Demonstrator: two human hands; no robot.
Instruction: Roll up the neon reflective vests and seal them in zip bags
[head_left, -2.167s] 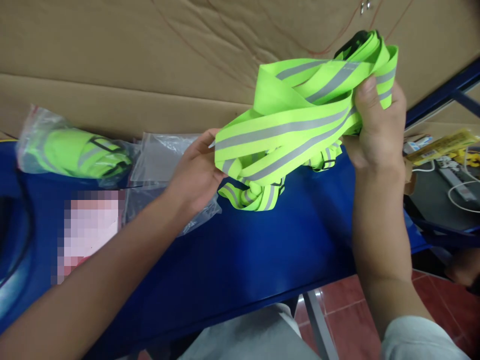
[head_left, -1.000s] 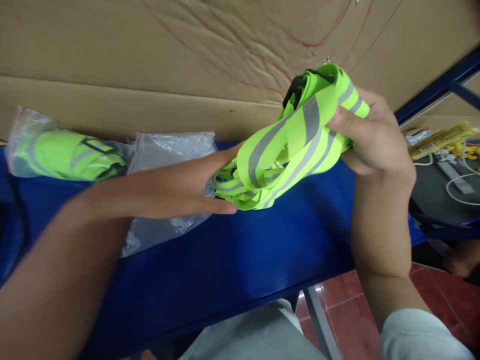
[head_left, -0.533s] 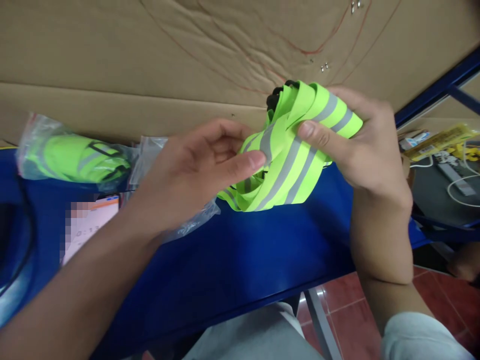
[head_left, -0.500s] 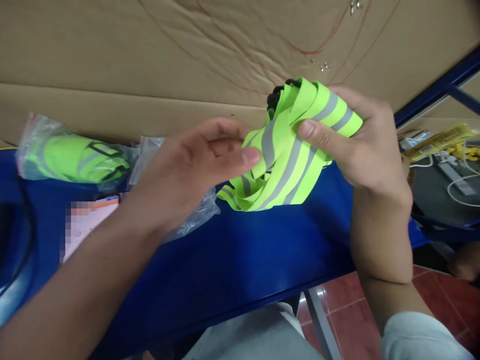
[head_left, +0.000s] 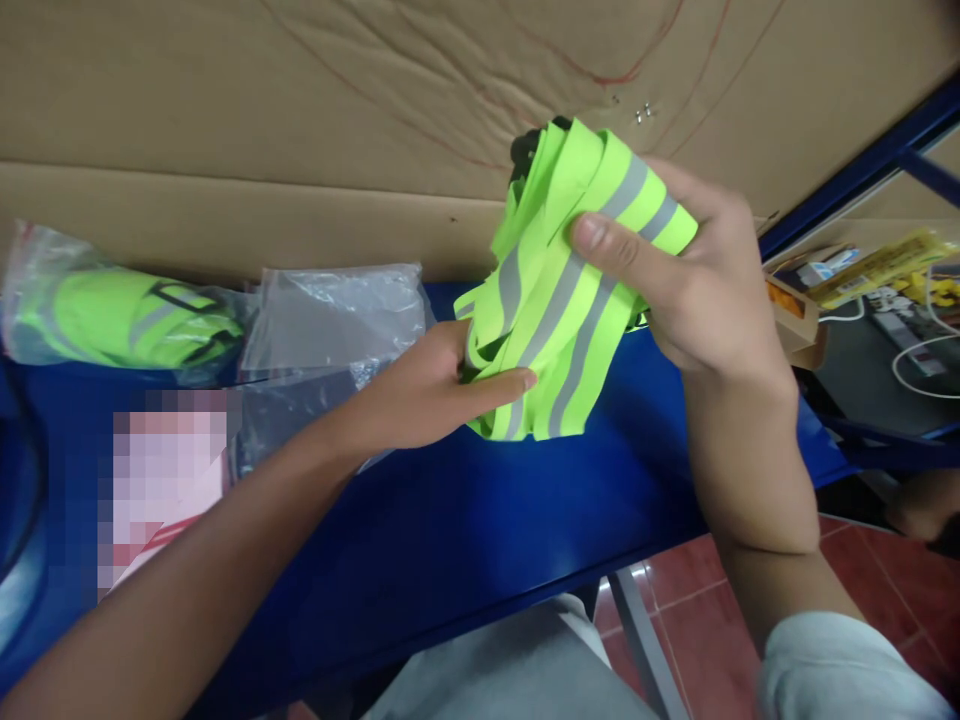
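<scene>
A folded bundle of neon-green straps with grey reflective stripes is held up over the blue table. My right hand is closed on its upper right part, thumb across the front. At the lower left of the bundle, my left hand grips it, with the thumb in front and the other fingers hidden behind. Black parts stick out at the bundle's top left. Clear plastic bags lie on the table left of the bundle. Farther left is a bagged green strap bundle.
Brown cardboard stands along the back of the blue table. A pink and white paper, partly pixelated, lies at left. A small open box, yellow packaging and a white cable are at right. Part of another person's hand shows at lower right.
My left hand has moved down and closed on the bundle's lower left. The bundle and my right hand have shifted slightly left. More of the clear bags now shows.
</scene>
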